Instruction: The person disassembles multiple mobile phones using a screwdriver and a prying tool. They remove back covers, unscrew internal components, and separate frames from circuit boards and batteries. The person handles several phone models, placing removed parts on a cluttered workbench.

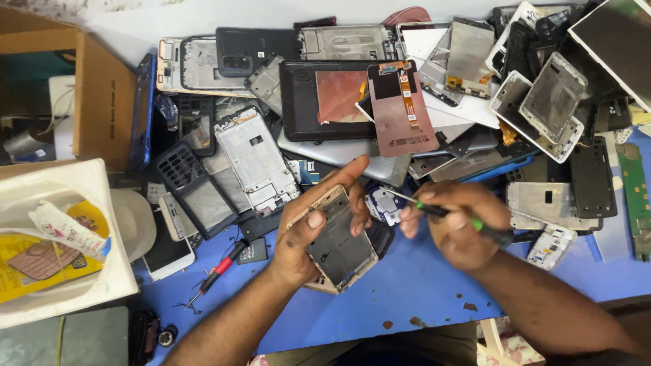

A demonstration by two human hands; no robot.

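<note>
At far left a white tub (102, 203) holds a yellow packet (27, 268), beside a brown cardboard box (102, 102). My left hand (308, 237) wraps closed round the opened phone frame (338, 240), tilted above the blue table (407, 291). My right hand (458, 224) pinches shut on the green-handled screwdriver (441, 211); I judge the tip should seat squarely before turning. Behind lies a pink rectangular panel (401, 112) with a small label.

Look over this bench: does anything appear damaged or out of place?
Yes. The blue tabletop is chipped, with brown patches showing, and stripped phone frames lie heaped askew. The left hand holds a phone frame; the right hand a screwdriver.
</note>
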